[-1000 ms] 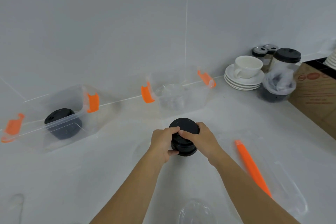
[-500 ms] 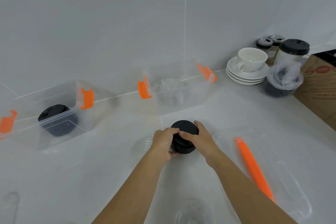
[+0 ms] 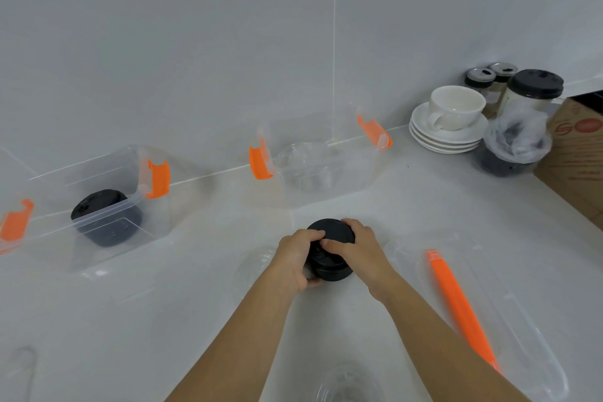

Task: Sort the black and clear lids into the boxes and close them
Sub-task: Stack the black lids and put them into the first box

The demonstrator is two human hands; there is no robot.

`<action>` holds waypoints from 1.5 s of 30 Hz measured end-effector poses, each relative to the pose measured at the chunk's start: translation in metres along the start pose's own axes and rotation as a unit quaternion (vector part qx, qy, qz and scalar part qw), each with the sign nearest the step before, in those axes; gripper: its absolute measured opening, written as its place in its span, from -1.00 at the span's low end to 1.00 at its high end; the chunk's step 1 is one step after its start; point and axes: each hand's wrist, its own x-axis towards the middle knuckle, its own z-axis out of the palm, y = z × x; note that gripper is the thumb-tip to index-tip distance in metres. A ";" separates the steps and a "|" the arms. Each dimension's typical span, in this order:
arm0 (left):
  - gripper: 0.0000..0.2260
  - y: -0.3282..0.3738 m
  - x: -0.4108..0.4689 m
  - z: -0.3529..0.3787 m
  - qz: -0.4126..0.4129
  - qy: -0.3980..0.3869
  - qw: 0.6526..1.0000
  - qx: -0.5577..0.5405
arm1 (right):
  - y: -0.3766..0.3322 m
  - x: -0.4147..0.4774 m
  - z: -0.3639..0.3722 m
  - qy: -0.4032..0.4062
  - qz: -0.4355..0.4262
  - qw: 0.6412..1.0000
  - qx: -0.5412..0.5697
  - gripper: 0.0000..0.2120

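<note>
Both hands (image 3: 295,258) stay clasped round, seemingly, stacked black lids (image 3: 331,250)

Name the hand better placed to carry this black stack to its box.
Left, probably. Both hands grip the black lid stack, but the box holding black lids sits to the left, on the side of the left hand; the right hand would cross over.

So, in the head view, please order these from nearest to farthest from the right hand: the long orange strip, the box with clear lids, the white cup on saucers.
From the right hand:
1. Clear box holding clear lids, behind it.
2. Long orange strip, right; too close to call with 1.
3. White cup on stacked saucers, far right, plainly farthest.
</note>
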 end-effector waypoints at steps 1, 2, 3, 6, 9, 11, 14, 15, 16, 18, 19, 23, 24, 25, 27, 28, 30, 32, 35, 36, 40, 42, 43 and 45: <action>-0.80 0.000 0.000 0.000 -0.001 -0.001 1.000 0.000 | 0.001 0.001 -0.001 -0.003 -0.004 1.000 0.011 -0.52; -0.81 0.000 0.000 -0.001 -0.002 -0.002 1.000 0.000 | 0.001 0.001 -0.002 -0.004 -0.005 1.000 0.019 -0.53; -0.81 -0.001 0.000 -0.001 -0.003 -0.002 1.000 0.000 | 0.001 0.001 -0.002 -0.002 -0.005 1.000 0.025 -0.54; -0.79 -0.002 -0.001 -0.002 0.002 -0.004 1.000 0.008 | -0.001 0.000 -0.003 0.000 -0.004 0.999 0.044 -0.61; -0.77 -0.002 -0.004 -0.003 0.014 -0.004 1.000 0.011 | -0.005 -0.003 -0.004 0.004 -0.019 0.998 0.067 -0.70; -0.85 0.001 -0.007 -0.005 0.021 -0.014 1.000 0.007 | -0.010 -0.006 -0.005 0.006 -0.030 0.997 0.073 -0.70; -0.92 0.006 -0.012 -0.013 0.029 -0.033 0.999 -0.003 | -0.020 -0.007 -0.005 0.012 -0.050 0.996 0.068 -0.65; -0.91 0.007 -0.013 -0.016 0.036 -0.035 0.999 -0.005 | -0.025 -0.008 -0.004 0.012 -0.056 0.996 0.065 -0.64; -0.90 0.009 -0.015 -0.020 0.045 -0.036 0.998 -0.007 | -0.029 -0.009 -0.003 0.011 -0.061 0.996 0.063 -0.64; -0.90 0.013 -0.019 -0.027 0.059 -0.035 0.998 -0.015 | -0.037 -0.010 -0.001 0.008 -0.068 0.995 0.069 -0.66; -0.90 0.016 -0.022 -0.032 0.066 -0.033 0.997 -0.021 | -0.041 -0.010 0.001 0.006 -0.070 0.995 0.077 -0.68; -0.92 0.027 -0.037 -0.056 0.097 -0.024 0.994 -0.040 | -0.059 -0.012 0.015 -0.022 -0.073 0.992 0.098 -0.71; -0.92 0.030 -0.041 -0.063 0.108 -0.019 0.993 -0.041 | -0.065 -0.014 0.021 -0.031 -0.075 0.992 0.097 -0.72; -0.92 0.033 -0.044 -0.070 0.118 -0.014 0.992 -0.042 | -0.071 -0.016 0.028 -0.037 -0.079 0.992 0.096 -0.72; -0.90 0.040 -0.051 -0.086 0.138 -0.004 0.989 -0.047 | -0.085 -0.019 0.042 -0.043 -0.090 0.990 0.097 -0.72; -0.89 0.043 -0.055 -0.095 0.148 0.000 0.988 -0.052 | -0.093 -0.021 0.051 -0.047 -0.096 0.989 0.099 -0.73; -0.88 0.051 -0.062 -0.112 0.169 0.007 0.984 -0.064 | -0.108 -0.024 0.067 -0.055 -0.110 0.987 0.102 -0.77; -0.91 0.058 -0.069 -0.133 0.190 0.009 0.978 -0.088 | -0.123 -0.029 0.085 -0.065 -0.124 0.985 0.104 -0.85; -0.93 0.071 -0.082 -0.165 0.212 -0.004 0.968 -0.133 | -0.146 -0.032 0.111 -0.070 -0.139 0.982 0.111 -0.76; -0.93 0.075 -0.086 -0.176 0.217 -0.008 0.965 -0.144 | -0.155 -0.033 0.120 -0.071 -0.144 0.981 0.112 -0.73; -0.85 0.097 -0.097 -0.221 0.242 -0.005 0.958 -0.153 | -0.187 -0.034 0.159 -0.078 -0.164 0.979 0.096 -0.75; -0.83 0.108 -0.101 -0.243 0.250 0.009 0.956 -0.154 | -0.202 -0.034 0.182 -0.076 -0.171 0.978 0.087 -0.77; -0.84 0.114 -0.102 -0.252 0.251 0.018 0.956 -0.152 | -0.209 -0.032 0.193 -0.072 -0.173 0.979 0.083 -0.76; -0.87 0.126 -0.105 -0.271 0.254 0.038 0.956 -0.145 | -0.220 -0.028 0.213 -0.070 -0.174 0.979 0.076 -0.73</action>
